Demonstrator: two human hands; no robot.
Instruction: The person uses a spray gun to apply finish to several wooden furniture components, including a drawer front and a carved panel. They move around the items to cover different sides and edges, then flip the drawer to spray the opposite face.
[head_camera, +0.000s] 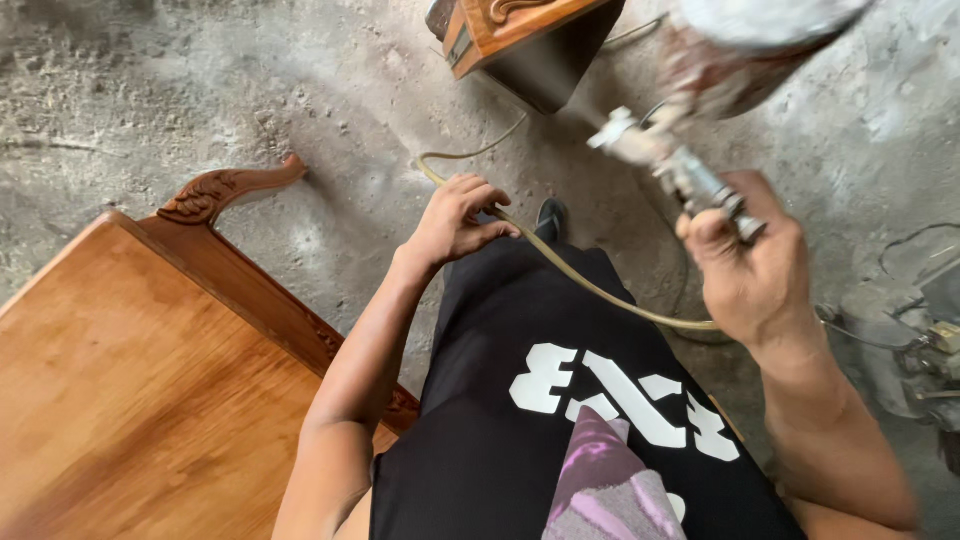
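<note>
Right hand (752, 272): clamped on spray gun (672, 160), raised, cup uppermost. Left hand (455, 218): closed around yellowish air hose (560, 265), drawing it aside. Step, judged: hose management between coats. Wooden panel (130, 390) lies left; concrete floor (300, 90) below.

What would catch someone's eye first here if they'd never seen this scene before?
Most striking is the metal spray gun with its stained cup, raised in the right hand at upper right. The left hand in the centre grips a yellowish hose that runs across to the gun. At lower left lies a glossy orange-brown wooden panel with a carved edge, on the dusty concrete floor.
</note>
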